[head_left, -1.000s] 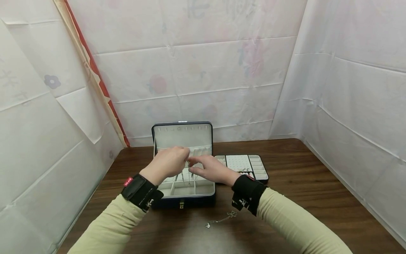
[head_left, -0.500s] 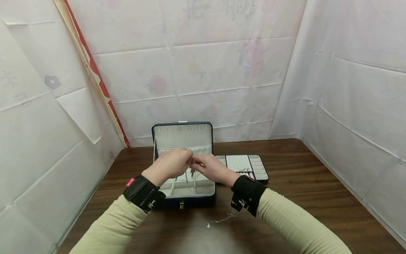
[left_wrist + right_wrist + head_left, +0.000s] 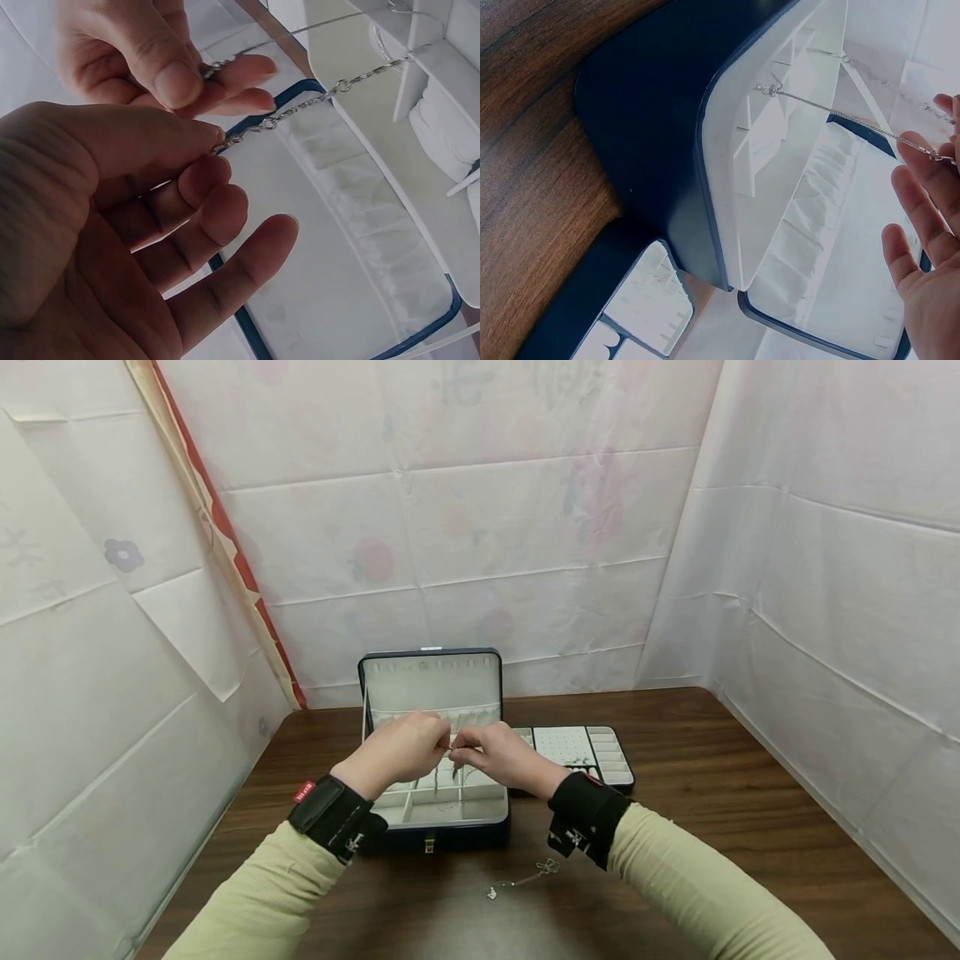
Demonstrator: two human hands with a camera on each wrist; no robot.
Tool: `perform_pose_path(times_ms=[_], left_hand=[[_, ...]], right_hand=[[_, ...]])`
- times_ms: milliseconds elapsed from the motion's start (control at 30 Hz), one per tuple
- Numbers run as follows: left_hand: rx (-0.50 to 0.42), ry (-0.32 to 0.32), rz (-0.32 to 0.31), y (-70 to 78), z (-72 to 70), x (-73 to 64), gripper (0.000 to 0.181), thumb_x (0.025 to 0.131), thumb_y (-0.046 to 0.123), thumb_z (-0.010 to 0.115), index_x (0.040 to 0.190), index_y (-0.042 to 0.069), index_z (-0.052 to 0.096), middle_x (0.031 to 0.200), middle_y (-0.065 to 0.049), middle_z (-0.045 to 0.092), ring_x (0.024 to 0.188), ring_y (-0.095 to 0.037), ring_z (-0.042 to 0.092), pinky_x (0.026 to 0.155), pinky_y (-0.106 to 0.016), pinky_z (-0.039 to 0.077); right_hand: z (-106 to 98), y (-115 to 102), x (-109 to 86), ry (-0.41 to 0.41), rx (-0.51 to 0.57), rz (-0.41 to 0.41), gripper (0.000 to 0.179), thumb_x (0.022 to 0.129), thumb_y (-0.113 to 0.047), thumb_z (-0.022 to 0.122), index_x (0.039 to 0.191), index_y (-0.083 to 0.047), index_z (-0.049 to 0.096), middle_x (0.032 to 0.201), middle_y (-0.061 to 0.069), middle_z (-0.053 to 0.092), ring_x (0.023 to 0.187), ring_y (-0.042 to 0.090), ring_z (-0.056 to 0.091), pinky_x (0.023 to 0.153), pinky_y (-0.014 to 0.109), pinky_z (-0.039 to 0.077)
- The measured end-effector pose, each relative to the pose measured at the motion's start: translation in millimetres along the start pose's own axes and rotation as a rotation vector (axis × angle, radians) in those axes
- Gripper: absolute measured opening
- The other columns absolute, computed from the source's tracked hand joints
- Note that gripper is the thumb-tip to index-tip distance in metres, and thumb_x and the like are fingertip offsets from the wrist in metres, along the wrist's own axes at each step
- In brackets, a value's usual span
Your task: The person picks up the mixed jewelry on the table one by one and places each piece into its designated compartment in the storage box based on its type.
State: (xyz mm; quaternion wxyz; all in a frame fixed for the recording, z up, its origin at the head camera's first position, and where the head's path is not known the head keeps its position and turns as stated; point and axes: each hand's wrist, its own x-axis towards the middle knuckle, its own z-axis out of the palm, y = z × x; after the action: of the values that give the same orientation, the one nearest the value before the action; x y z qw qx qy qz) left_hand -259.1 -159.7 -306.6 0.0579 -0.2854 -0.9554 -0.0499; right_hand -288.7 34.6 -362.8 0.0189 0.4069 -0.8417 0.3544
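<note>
Left hand [image 3: 397, 747] and right hand [image 3: 506, 756] each pinch one end of a silver chain [image 3: 343, 85] over the open jewelry box [image 3: 472, 837].
A weak fingertip hold could drop the chain into the box; its low-hanging slack might snag on the dividers [image 3: 408, 807]. Nearer than the box and to its left, a black wristband [image 3: 333, 817] carries a red tag [image 3: 304, 791], its lettering too small to read.
</note>
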Motion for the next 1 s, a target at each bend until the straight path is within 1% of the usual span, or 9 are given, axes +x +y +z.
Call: perform_pose_path(times_ms=[200,300,433,567,667,800,867,1000], left_hand=[[-0.001,-0.007,-0.003,-6.3,2.9,-1.1,0.017,0.095,0.006,0.063,0.081,0.015,0.061,0.076,0.005,0.058,0.065,-0.011,0.053,0.059,-0.031,0.045],[-0.002,-0.024,-0.03,-9.8,4.5,-1.7,0.017,0.096,0.006,0.063,0.082,0.015,0.06,0.075,0.005,0.058,0.065,-0.011,0.053,0.059,-0.031,0.045],[0.008,-0.029,-0.062,-14.3,7.1,-3.1,0.016,0.097,0.007,0.062,0.083,0.015,0.059,0.074,0.005,0.057,0.064,-0.011,0.052,0.058,-0.031,0.044],[0.029,-0.017,-0.082,-17.4,9.1,-3.8,0.013,0.097,0.007,0.062,0.086,0.015,0.059,0.074,0.004,0.058,0.063,-0.012,0.054,0.058,-0.032,0.045],[0.052,-0.001,-0.09,-20.3,10.7,-3.4,0.009,0.096,0.007,0.062,0.09,0.015,0.062,0.077,0.003,0.06,0.065,-0.013,0.056,0.06,-0.034,0.049],[0.053,0.009,-0.109,-24.5,11.6,-3.4,0.007,0.095,0.007,0.063,0.094,0.014,0.064,0.081,0.003,0.064,0.069,-0.013,0.059,0.063,-0.036,0.052],[0.045,0.016,-0.116,-26.4,11.5,-4.0,0.007,0.095,0.007,0.064,0.095,0.014,0.064,0.081,0.002,0.065,0.069,-0.013,0.059,0.062,-0.036,0.052],[0.018,0.035,-0.114,-29.0,11.3,-5.7,0.006,0.096,0.006,0.064,0.097,0.013,0.063,0.077,0.003,0.062,0.064,-0.012,0.055,0.058,-0.033,0.048]], right_hand=[[-0.8,1.4,-0.6,0.0,0.001,-0.005,0.01,0.103,-0.019,0.062,0.098,-0.016,0.071,0.089,-0.009,0.074,0.086,0.006,0.068,0.076,0.026,0.051],[-1.3,2.8,-1.3,-0.002,0.011,-0.004,0.01,0.103,-0.019,0.062,0.098,-0.017,0.07,0.09,-0.009,0.075,0.088,0.007,0.069,0.076,0.026,0.052],[-1.6,4.8,-2.1,-0.01,0.023,0.004,0.009,0.103,-0.019,0.061,0.1,-0.017,0.07,0.092,-0.007,0.075,0.09,0.007,0.069,0.078,0.026,0.052],[-1.0,5.5,-2.0,-0.023,0.021,-0.005,0.01,0.104,-0.019,0.061,0.102,-0.017,0.07,0.095,-0.001,0.076,0.09,0.009,0.069,0.078,0.027,0.052],[-0.5,5.6,-2.0,-0.03,0.023,-0.017,0.011,0.104,-0.019,0.06,0.103,-0.016,0.071,0.096,0.003,0.076,0.092,0.016,0.07,0.078,0.027,0.052],[0.2,6.3,-3.0,-0.032,0.027,-0.02,0.011,0.104,-0.018,0.061,0.104,-0.013,0.071,0.095,0.003,0.076,0.092,0.022,0.072,0.076,0.026,0.052],[0.4,6.4,-3.7,-0.034,0.025,-0.015,0.01,0.103,-0.018,0.062,0.104,-0.013,0.07,0.094,0.002,0.076,0.091,0.021,0.072,0.075,0.025,0.052],[0.8,6.5,-5.0,-0.035,0.009,0.0,0.007,0.102,-0.019,0.064,0.104,-0.015,0.069,0.091,-0.003,0.074,0.086,0.016,0.07,0.073,0.025,0.051]])
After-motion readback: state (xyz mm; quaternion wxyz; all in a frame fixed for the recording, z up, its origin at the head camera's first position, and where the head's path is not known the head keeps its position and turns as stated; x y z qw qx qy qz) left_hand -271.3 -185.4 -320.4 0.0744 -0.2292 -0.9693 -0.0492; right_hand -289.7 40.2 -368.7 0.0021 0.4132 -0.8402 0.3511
